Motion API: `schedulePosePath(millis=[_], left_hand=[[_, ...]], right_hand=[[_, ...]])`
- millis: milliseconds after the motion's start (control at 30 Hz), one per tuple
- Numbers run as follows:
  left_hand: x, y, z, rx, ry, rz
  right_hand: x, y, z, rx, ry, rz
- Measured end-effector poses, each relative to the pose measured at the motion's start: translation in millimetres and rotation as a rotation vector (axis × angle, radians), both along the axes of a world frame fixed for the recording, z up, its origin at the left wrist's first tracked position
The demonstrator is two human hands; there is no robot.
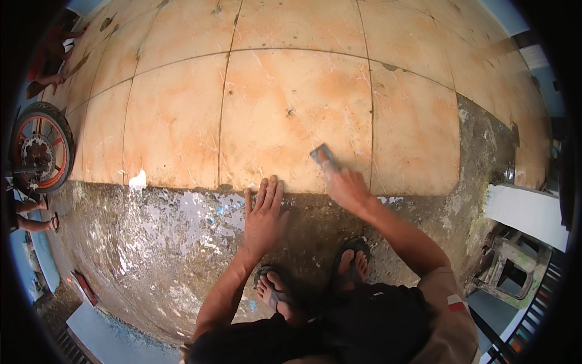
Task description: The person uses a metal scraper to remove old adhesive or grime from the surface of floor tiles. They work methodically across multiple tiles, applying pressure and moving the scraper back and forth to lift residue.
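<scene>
My right hand [348,184] grips a small flat rectangular block [315,154], grey and dark-edged, with a finger extended along its top. The hand is slightly blurred, and the block lies over a beige marbled floor tile [291,91], near that tile's lower right corner. My left hand [264,214] holds nothing. Its fingers are spread, with the tips over the front edge of the same tile and the palm above the rough, worn concrete floor [173,255]. The underside of the block is hidden.
At the left stand a motorcycle wheel [41,148] with an orange rim and another person's feet [34,218]. Farther up that side, a person's hand [57,79] shows. A dirty plastic stool [518,273] is at right, below a white ledge [523,214]. My sandalled feet [275,291] are on the concrete.
</scene>
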State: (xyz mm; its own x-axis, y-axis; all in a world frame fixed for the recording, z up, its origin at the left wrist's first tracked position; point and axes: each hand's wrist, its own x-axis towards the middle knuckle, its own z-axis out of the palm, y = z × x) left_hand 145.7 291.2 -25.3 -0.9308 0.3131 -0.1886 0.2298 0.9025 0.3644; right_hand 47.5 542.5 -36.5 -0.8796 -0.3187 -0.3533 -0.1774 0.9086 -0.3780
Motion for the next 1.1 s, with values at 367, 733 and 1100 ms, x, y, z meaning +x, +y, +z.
schedulePosePath(millis=[367, 733, 1100], left_hand=[[6, -4, -2, -0.037, -0.008, -0.02], [5, 1, 7, -0.011, -0.028, -0.013], [1, -7, 10, 0.083, -0.016, -0.009]], right_hand=[[-24, -36, -3, -0.085, 0.051, 0.109], [-62, -55, 6, -0.047, -0.012, 0.099], [-51, -88, 29, 0.025, -0.151, 0.24]])
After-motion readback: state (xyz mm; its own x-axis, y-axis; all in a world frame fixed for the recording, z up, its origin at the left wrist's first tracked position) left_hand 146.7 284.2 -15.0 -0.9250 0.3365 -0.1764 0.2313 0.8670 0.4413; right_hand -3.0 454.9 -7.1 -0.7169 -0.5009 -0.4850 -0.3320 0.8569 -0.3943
